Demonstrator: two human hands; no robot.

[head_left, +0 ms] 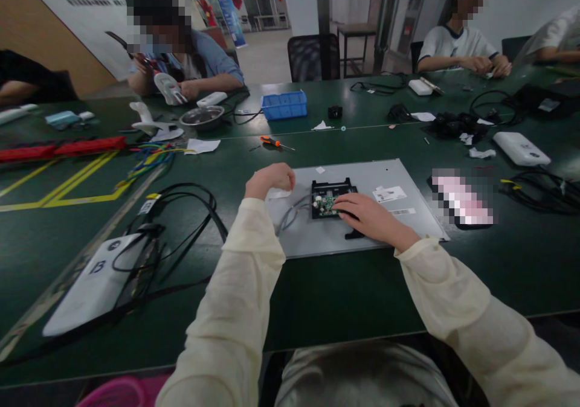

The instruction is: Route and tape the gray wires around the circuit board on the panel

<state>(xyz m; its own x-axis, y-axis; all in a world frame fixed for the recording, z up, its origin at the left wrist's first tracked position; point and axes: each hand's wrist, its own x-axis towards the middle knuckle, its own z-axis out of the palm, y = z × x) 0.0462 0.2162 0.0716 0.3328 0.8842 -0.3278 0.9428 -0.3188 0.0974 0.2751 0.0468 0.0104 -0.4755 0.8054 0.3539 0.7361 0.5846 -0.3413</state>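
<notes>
A flat grey panel (308,241) lies on the table before me, with a black plastic bracket (333,185) at its middle. Inside the bracket sits a green circuit board (322,204), and grey wires (293,209) run from it to the left. My right hand (368,215) rests palm down over the bracket's right side, fingers stretched out and touching the board's edge. Over the panel's upper left edge, my left hand (272,180) is curled with the wrist bent; whatever its fingers pinch is hidden. A white scrap (280,194) shows just below it.
Beyond the panel lies an orange-handled screwdriver (270,142); farther back stand a blue basket (284,105) and a metal bowl (202,117). A phone (462,198) lies right, a white device with cables (97,280) left. Other people sit across the table.
</notes>
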